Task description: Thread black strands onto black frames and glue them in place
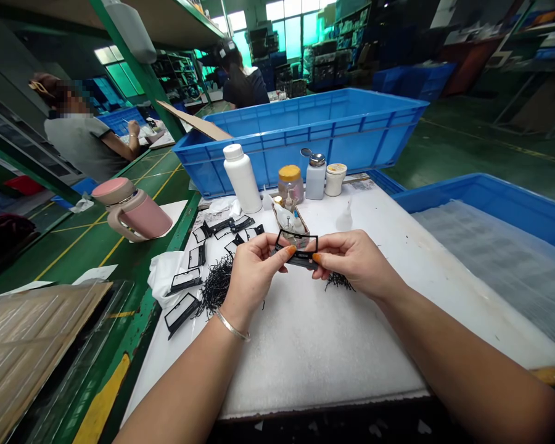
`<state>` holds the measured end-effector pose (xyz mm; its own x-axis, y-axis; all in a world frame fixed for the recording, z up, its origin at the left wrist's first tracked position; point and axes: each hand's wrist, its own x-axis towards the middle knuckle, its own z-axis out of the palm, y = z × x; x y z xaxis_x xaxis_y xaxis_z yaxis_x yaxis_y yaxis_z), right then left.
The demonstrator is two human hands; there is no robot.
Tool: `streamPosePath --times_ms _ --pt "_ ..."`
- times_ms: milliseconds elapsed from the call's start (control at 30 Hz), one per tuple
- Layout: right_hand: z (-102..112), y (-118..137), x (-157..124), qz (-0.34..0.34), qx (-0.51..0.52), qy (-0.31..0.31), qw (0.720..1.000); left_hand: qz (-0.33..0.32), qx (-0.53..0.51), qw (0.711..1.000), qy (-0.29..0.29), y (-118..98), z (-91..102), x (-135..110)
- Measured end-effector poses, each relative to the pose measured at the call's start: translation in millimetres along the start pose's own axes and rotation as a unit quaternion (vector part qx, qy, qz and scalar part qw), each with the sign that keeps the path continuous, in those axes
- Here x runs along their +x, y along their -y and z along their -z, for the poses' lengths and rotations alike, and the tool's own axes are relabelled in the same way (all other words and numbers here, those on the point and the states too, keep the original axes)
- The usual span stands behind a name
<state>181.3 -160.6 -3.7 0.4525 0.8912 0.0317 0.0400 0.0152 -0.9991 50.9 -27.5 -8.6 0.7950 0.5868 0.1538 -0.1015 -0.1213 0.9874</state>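
Both of my hands hold a small black plastic frame (pixel 298 246) above the white foam pad (pixel 314 333). My left hand (pixel 252 271) pinches its left end with thumb and fingers closed. Its right end is gripped by my right hand (pixel 354 259), fingers curled. Several more black frames (pixel 198 259) lie on the pad to the left, beside a heap of thin black plastic trimmings (pixel 217 285). A smaller tuft of trimmings (pixel 338 282) lies under my right hand.
A white bottle (pixel 243 179), an amber jar (pixel 290 182), a pump dispenser (pixel 315 176) and a small cup (pixel 335 179) stand at the pad's back. Blue bins sit behind (pixel 314 132) and at right (pixel 499 216). A pink mug (pixel 134 209) and cardboard (pixel 23 345) lie left. Two people work further back.
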Motion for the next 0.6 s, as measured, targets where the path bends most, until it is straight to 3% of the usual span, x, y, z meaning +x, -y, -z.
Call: streamPosePath --times_ms 233,433,500,600 --pt "1.9 -2.8 -1.2 -0.012 0.004 0.022 1.0 0.012 -0.037 0.999 0.0 -0.3 1.5 -0.3" --pt "5.1 -12.8 0.0 -0.01 -0.046 -0.013 0.999 0.013 -0.047 0.998 0.039 1.2 4.4 2.6" --pt "7.9 -19.2 2.8 -0.009 -0.051 -0.03 0.998 -0.035 0.019 0.999 0.023 -6.8 17.3 5.5" --pt "12.7 -29.4 8.3 -0.007 -0.042 -0.049 0.998 -0.154 0.136 0.975 -0.085 -32.7 48.5 -0.8"
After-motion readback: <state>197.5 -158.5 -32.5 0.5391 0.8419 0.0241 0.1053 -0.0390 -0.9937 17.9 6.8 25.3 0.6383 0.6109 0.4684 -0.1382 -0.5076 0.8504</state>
